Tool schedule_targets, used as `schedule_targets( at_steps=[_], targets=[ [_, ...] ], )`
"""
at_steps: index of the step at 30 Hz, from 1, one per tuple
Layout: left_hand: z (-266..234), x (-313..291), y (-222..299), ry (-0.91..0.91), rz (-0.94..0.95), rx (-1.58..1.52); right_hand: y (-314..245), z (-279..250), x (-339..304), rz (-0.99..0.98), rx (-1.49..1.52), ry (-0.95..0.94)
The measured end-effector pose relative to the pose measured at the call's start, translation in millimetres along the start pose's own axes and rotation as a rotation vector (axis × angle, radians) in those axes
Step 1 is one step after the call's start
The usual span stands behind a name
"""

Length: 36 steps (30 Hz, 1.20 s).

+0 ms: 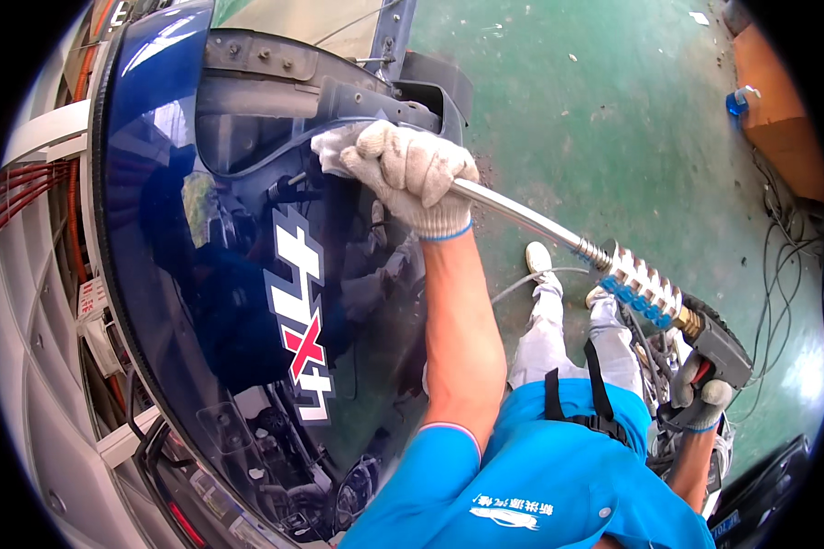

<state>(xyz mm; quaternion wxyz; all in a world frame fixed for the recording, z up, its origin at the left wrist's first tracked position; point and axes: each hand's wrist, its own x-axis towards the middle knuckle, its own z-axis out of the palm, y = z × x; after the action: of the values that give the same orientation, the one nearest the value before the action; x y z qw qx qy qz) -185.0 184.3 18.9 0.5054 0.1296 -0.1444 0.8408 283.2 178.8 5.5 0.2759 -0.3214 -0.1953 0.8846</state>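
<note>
My left hand (410, 174), in a whitish knit glove, is closed round the front of a long bare metal tube. This tube (526, 214) belongs to a pistol-grip gun (725, 355) with a silver and blue ribbed section and a brass fitting. My right hand (698, 392), gloved too, grips the gun's dark handle by its red trigger. Some white cloth-like material (331, 149) shows at my left fingertips; whether it is held or part of the glove is unclear. The tube's front end is hidden by that hand, above a glossy dark blue vehicle panel (238, 311).
The panel bears a white and red decal (300, 316). Dark metal brackets (265, 62) line its far edge. Grey vehicle parts and red hoses (29, 194) lie left. Cables (778, 229), an orange-brown box (778, 119) and a blue bottle (738, 101) stand on the green floor (586, 119).
</note>
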Motion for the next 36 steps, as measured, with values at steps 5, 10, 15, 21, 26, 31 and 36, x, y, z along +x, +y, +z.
schedule_targets(
  at_steps=[5,10,15,21,26,31,36],
  targets=[
    [32,-3,4,0.735,0.012,0.396,1,-11,6,0.071,0.105,0.034],
    [37,3,-25,0.988,0.176,0.724,6,-21,3,0.067,0.162,-0.011],
    [30,4,-14,0.919,0.155,0.685,13,-23,10,0.055,0.105,-0.012],
    [35,8,-12,0.93,0.176,0.721,12,-23,21,0.071,0.11,-0.029],
    [34,8,-11,0.923,0.178,0.699,12,-22,22,0.06,0.11,-0.043],
    [37,6,-7,0.853,0.14,0.734,10,-15,26,0.067,0.103,-0.067],
    [37,10,-10,0.898,0.162,0.702,11,-15,25,0.038,0.111,-0.03]
  ],
)
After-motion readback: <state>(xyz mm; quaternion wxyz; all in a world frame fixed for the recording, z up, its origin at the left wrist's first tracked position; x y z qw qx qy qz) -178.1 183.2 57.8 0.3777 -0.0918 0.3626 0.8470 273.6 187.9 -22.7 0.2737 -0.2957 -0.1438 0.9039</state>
